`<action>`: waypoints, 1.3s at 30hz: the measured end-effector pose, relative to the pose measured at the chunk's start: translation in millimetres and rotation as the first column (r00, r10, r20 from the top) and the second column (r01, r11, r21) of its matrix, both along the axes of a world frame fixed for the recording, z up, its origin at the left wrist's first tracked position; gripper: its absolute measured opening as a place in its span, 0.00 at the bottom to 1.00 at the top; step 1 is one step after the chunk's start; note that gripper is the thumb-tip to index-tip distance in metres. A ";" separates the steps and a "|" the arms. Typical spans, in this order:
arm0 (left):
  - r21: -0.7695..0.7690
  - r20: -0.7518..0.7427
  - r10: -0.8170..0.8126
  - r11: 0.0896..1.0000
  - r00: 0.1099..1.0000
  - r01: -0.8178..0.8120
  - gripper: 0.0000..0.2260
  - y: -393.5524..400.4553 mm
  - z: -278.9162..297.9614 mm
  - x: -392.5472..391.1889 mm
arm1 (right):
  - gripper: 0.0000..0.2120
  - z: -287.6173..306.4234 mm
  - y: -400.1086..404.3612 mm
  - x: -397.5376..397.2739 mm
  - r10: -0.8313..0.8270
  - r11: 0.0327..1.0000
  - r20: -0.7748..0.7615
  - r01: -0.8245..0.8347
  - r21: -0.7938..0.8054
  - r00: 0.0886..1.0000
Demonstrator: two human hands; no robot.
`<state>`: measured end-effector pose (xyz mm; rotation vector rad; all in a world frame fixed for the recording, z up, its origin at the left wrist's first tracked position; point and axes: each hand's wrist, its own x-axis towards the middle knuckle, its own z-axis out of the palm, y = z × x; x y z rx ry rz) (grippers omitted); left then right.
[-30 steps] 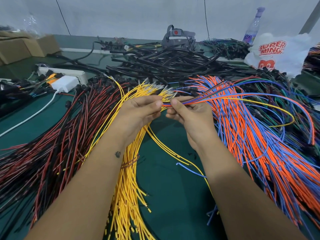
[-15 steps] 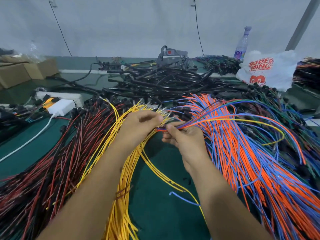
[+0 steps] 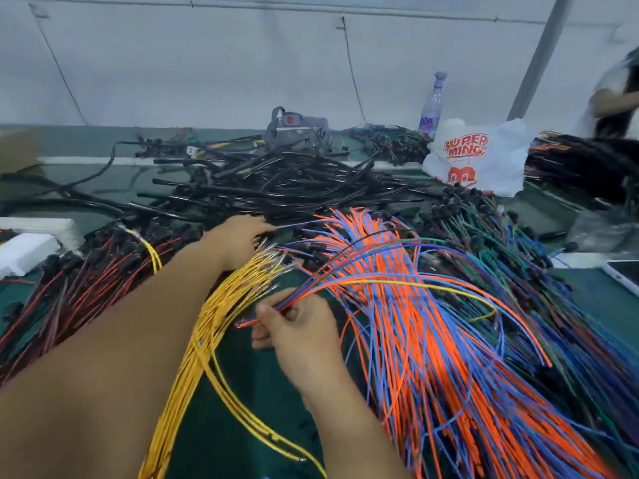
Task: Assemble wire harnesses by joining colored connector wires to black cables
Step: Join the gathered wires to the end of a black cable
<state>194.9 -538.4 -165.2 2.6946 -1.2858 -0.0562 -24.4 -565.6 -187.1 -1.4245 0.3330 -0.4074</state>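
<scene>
With your right hand (image 3: 304,335) pinching the small wire bundle (image 3: 345,285) above the counter (image 3: 242,426), your left hand (image 3: 238,236), fingers curled at the black cables (image 3: 276,184), could snag neighbouring strands.

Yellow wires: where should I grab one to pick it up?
Pinch a yellow wire just below its bare metal tip, coming from above on the left. The tips fan apart there, while lower down the wires lie packed together.
</scene>
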 end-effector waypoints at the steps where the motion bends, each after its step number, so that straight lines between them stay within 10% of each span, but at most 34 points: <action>1: -0.019 0.036 -0.013 1.000 0.999 0.014 0.30 0.5 -1.2 2.6 | 0.11 -0.8 1.0 0.2 -0.001 1.000 -0.008 0.001 -0.014 1.000; 10: -0.099 0.542 0.068 0.995 0.838 -0.017 0.16 -1.5 16.7 -18.0 | 0.11 -5.2 -1.0 2.9 -0.013 0.997 -0.042 0.010 -0.072 0.999; 21: -0.312 0.855 -0.018 0.780 0.518 0.543 0.10 62.3 80.4 -106.6 | 0.09 0.0 -0.5 2.3 -0.079 0.991 -0.058 0.073 -0.109 0.995; 29: 0.067 0.351 -0.262 0.965 0.899 0.255 0.11 121.4 20.5 -137.2 | 0.14 2.7 -2.2 -0.1 -0.270 0.959 0.054 0.274 -0.073 0.961; 39: -0.260 0.186 0.054 0.966 0.981 -0.004 0.06 91.8 -19.2 -158.4 | 0.08 1.1 -8.6 1.0 -0.382 0.924 0.084 0.379 0.051 0.920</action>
